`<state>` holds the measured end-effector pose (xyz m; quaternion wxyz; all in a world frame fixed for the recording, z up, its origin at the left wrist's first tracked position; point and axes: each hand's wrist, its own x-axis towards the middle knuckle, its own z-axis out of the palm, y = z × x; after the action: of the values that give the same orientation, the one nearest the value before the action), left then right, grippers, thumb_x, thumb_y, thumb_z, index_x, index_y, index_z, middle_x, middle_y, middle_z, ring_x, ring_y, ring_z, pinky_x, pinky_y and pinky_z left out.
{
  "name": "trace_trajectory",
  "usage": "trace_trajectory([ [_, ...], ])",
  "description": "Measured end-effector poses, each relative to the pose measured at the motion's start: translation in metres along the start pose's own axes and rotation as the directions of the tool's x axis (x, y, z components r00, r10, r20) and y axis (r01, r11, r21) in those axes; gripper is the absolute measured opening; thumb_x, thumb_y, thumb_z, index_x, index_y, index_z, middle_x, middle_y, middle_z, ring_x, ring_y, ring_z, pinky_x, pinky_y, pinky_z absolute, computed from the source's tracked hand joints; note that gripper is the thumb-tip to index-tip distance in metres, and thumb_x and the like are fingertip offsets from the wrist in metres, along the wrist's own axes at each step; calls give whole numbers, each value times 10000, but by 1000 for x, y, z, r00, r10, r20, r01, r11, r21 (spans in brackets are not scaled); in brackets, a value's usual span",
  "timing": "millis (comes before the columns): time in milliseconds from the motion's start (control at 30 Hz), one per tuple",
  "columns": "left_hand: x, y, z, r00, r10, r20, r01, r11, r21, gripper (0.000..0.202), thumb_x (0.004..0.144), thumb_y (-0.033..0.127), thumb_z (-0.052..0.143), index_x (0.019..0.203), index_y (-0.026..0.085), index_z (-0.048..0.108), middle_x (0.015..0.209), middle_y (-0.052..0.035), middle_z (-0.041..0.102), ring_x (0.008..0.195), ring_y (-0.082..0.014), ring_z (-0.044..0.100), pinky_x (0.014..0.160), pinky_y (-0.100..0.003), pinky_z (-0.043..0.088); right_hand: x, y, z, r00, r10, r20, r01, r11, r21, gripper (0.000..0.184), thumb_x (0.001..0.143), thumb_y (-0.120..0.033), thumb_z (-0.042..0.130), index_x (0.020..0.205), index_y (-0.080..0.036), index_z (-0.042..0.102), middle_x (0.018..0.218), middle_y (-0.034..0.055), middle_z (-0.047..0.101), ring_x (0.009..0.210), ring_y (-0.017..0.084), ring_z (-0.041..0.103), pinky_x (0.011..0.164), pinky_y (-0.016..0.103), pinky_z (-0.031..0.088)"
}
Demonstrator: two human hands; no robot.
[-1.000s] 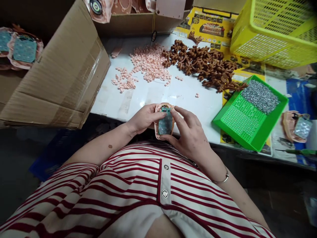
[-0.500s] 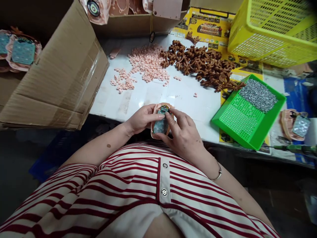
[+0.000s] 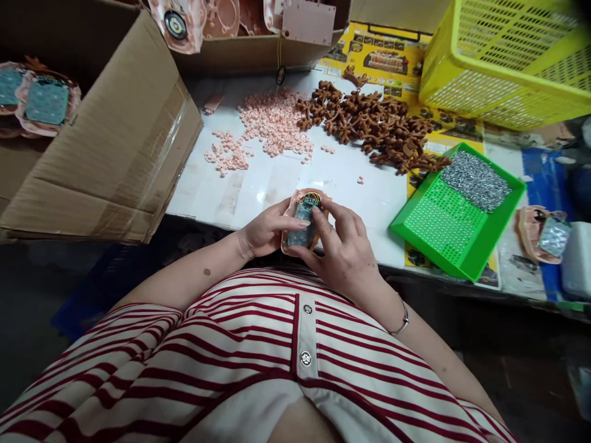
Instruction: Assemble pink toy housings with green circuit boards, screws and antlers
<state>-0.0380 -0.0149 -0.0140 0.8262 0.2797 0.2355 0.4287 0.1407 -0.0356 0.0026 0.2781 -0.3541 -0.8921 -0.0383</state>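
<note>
Both my hands grip one peach-coloured plastic shell (image 3: 300, 223) with a green circuit board set in it, held at the near edge of the white table (image 3: 258, 187). My left hand (image 3: 268, 231) clasps its left side, thumb lying across the board. My right hand (image 3: 344, 249) wraps the right side, with fingertips pressed on the board's upper end, where coloured wires show. Further back on the table lie a heap of small pink rings (image 3: 272, 126) and a heap of brown plastic pieces (image 3: 373, 126).
A green tray (image 3: 455, 231) with a mound of silver screws (image 3: 475, 178) sits to the right. A yellow basket (image 3: 503, 55) stands at the back right. A big open cardboard box (image 3: 106, 141) fills the left. Another shell with a board (image 3: 542, 234) lies far right.
The shell has tilted a little, and my right fingertips have slid further down onto the board. The view has shifted slightly.
</note>
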Motion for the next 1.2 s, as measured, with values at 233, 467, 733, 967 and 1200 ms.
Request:
trace_trajectory([
  [233, 5, -8, 5, 995, 17, -95, -16, 1000, 8, 461, 744, 173, 791, 1178, 235, 645, 1073, -19, 679, 925, -135, 652, 848, -246, 517, -3, 2, 5, 1000, 22, 10, -22, 1000, 5, 704, 911, -431, 672, 1456, -75, 406, 1332, 304, 575, 1259, 378, 575, 944, 576, 568],
  [467, 7, -8, 5, 994, 36, -107, -36, 999, -3, 429, 725, 164, 788, 1132, 206, 656, 1001, -11, 689, 894, -139, 656, 820, -250, 518, 1, -2, 10, 998, 66, -15, -66, 998, 12, 668, 916, -488, 645, 1411, -78, 461, 1316, 293, 593, 1230, 377, 586, 934, 586, 564],
  [733, 12, -5, 7, 976, -51, -211, 51, 999, -4, 424, 668, 165, 798, 1054, 149, 624, 815, -4, 685, 718, -147, 661, 710, -280, 515, 7, 25, 4, 983, 97, 159, -126, 976, 179, 447, 977, -441, 534, 1341, -185, 576, 1303, 198, 612, 1173, 331, 584, 973, 578, 504],
  [967, 14, -3, 6, 975, -69, -211, 68, 998, -12, 420, 643, 143, 809, 1015, 133, 613, 807, -6, 694, 680, -132, 653, 695, -277, 515, 9, 49, 8, 981, 85, 174, -132, 950, 283, 331, 971, -393, 566, 1256, -252, 659, 1206, 120, 630, 1088, 269, 596, 928, 490, 501],
  [1200, 15, -4, 3, 972, -66, -225, 76, 996, 37, 411, 643, 146, 807, 1011, 136, 625, 808, 1, 679, 687, -131, 646, 713, -283, 499, 5, 44, 15, 986, 114, 124, -145, 950, 278, 321, 976, -400, 556, 1243, -250, 653, 1191, 120, 631, 1097, 270, 592, 933, 487, 492],
])
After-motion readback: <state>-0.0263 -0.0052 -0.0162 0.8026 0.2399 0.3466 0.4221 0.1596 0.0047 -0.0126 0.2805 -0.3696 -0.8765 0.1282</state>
